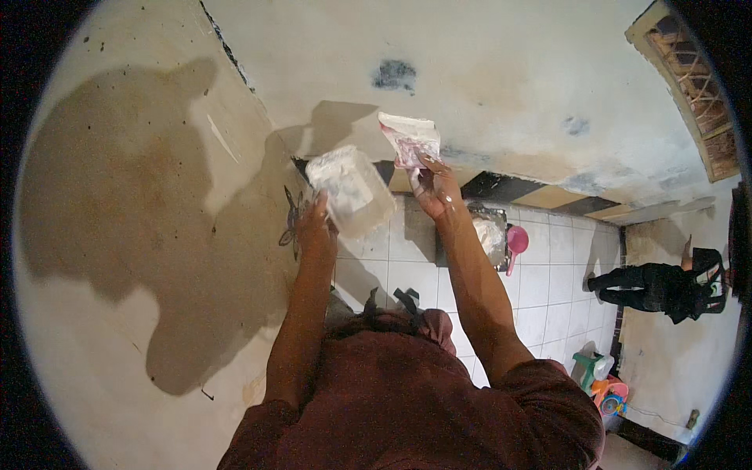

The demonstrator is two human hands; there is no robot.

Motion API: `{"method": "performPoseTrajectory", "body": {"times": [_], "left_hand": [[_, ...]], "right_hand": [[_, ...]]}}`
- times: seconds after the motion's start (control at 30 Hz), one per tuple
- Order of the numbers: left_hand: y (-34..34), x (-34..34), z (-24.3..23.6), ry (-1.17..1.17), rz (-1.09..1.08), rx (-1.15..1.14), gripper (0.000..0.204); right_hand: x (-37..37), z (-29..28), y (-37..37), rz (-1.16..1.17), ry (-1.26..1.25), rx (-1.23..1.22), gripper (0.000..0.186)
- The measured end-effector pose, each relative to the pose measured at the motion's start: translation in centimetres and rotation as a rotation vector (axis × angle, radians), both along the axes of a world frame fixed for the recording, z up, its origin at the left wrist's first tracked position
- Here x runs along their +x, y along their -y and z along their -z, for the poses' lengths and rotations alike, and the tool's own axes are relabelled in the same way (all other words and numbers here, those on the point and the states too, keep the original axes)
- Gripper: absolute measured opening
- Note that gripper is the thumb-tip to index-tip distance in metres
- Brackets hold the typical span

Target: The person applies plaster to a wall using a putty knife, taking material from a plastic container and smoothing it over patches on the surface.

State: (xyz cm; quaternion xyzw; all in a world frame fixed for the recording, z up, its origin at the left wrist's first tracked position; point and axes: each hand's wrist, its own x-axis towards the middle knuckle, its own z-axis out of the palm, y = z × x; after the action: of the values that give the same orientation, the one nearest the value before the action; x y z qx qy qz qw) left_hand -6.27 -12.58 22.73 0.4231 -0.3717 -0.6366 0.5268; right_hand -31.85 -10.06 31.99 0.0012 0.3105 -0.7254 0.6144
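My left hand is closed around the lower left side of a clear rectangular plastic tub. White paste coats the tub, and it looks slightly blurred. In front of the wall, my right hand grips a flat putty scraper, pinkish red and smeared with white paste. White specks stick to the right hand's fingers. The scraper is held up beside the tub, apart from it. Whether its blade touches the wall I cannot tell.
The pale wall has grey patches and a striped band low down. On the tiled floor are a dark square container with white material and a pink dipper. Another person in dark clothes stands right, near colourful plastic items.
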Motion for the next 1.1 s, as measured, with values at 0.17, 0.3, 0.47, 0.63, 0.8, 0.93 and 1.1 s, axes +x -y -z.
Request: {"method": "performPoseTrajectory", "body": {"times": [0.17, 0.3, 0.47, 0.63, 0.8, 0.93, 1.1], "left_hand": [[-2.7, 1.8, -4.4, -0.182, -0.125, 0.281, 0.046], [-4.7, 8.6, -6.1, -0.074, -0.275, 0.270, 0.044], [-4.6, 4.0, -6.4, -0.332, -0.191, 0.396, 0.040], [-6.4, 12.4, -7.1, -0.314, -0.310, 0.286, 0.035], [-6.6, 7.8, -7.1, -0.356, -0.231, 0.416, 0.032], [-6.6, 6.5, -8.1, -0.319, -0.169, 0.408, 0.032], [-6.9, 8.1, -6.2, -0.248, -0.176, 0.412, 0.032]], "right_hand": [[-1.2, 0.5, 7.3, 0.077, -0.070, 0.010, 0.011], [1.8, 2.9, 14.5, 0.106, 0.013, -0.008, 0.008], [-17.5, 5.7, 22.5, 0.161, -1.934, 0.051, 0.011], [2.5, -6.1, 14.5, -0.053, -2.219, 0.192, 0.016], [0.3, -1.8, 8.0, 0.227, -0.235, 0.113, 0.011], [-0.6, 2.4, 9.0, 0.181, -0.738, 0.234, 0.012], [2.4, 2.7, 11.5, 0.071, -1.069, 0.112, 0.017]]}}
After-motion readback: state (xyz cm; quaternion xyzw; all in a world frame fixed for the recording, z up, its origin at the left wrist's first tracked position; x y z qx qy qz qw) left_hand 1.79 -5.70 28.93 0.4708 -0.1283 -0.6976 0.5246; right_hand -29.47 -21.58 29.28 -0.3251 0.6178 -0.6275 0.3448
